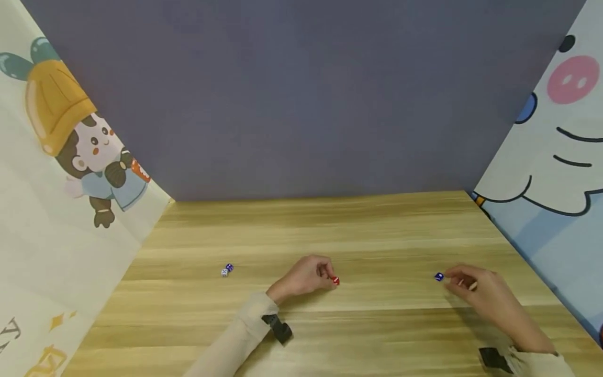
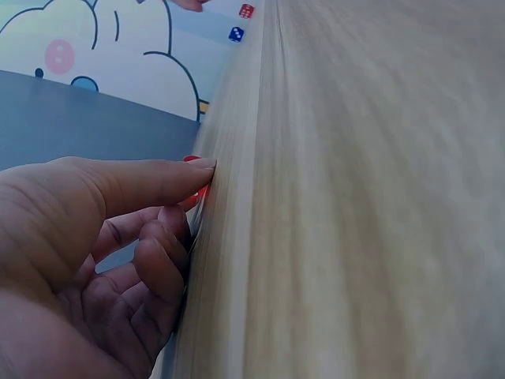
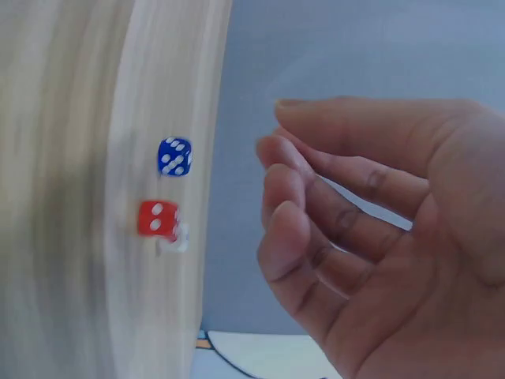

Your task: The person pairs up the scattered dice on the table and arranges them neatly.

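Observation:
My left hand (image 1: pixel 305 277) pinches a red die (image 1: pixel 336 281) low over the middle of the wooden table. In the left wrist view, its thumb and fingers partly cover that die (image 2: pixel 190 203). At the right, my right hand (image 1: pixel 490 296) hovers with relaxed fingers and nothing in its grasp. Its fingertips come close to a blue die (image 1: pixel 439 276) in the head view. Seen from the right wrist, another red die (image 3: pixel 158 219) lies near the blue one, with a white die (image 3: pixel 174 238) partly hidden behind it. The hand mostly covers these two in the head view.
A white die (image 1: pixel 224 273) and a dark blue die (image 1: pixel 230 267) sit side by side on the left of the table (image 1: pixel 377 324). A grey panel (image 1: pixel 311 104) rises at the back edge. Cartoon-printed panels flank both sides.

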The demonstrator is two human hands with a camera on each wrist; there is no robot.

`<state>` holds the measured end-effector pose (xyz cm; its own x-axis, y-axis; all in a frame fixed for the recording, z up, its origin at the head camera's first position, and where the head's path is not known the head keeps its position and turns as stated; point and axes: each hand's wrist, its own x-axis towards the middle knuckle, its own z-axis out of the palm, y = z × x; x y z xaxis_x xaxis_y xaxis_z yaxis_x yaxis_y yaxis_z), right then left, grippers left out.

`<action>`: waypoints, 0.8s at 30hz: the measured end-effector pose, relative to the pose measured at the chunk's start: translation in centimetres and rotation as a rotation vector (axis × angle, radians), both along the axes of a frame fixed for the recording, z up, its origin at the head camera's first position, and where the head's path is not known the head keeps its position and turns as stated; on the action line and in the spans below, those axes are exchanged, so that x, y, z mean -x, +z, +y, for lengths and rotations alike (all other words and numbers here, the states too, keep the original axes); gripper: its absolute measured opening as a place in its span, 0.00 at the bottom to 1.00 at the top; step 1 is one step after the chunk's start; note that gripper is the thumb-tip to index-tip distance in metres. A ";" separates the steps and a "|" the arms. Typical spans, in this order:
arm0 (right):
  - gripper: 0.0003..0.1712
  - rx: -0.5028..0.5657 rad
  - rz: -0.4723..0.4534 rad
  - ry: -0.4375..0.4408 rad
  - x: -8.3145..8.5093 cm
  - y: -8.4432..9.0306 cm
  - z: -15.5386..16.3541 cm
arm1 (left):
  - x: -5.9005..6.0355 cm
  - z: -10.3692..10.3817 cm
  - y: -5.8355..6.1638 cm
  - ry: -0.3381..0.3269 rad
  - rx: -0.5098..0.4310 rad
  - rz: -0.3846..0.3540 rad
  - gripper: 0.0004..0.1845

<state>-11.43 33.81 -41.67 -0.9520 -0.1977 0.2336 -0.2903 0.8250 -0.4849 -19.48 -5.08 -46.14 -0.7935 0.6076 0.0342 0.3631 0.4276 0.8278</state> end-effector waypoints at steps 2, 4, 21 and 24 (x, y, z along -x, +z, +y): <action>0.11 -0.007 0.023 -0.001 -0.1 -0.4 0.6 | 0.1 0.1 0.0 -0.004 0.000 0.004 0.07; 0.12 -0.019 0.031 -0.015 -0.2 -0.7 1.1 | 0.2 0.2 0.1 -0.010 -0.002 0.005 0.07; 0.15 -0.095 -0.256 -0.074 0.9 -1.8 4.7 | 0.4 0.1 0.1 0.002 0.010 0.016 0.07; 0.10 -0.096 -0.295 -0.066 0.8 -2.0 4.7 | 0.3 0.1 0.2 0.000 0.003 0.003 0.07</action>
<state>-12.25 38.54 -43.67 -0.9875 -0.1406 -0.0713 -0.0926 0.8833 -0.4595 -19.73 -4.94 -45.95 -0.7936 0.6074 0.0346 0.3654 0.4304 0.8253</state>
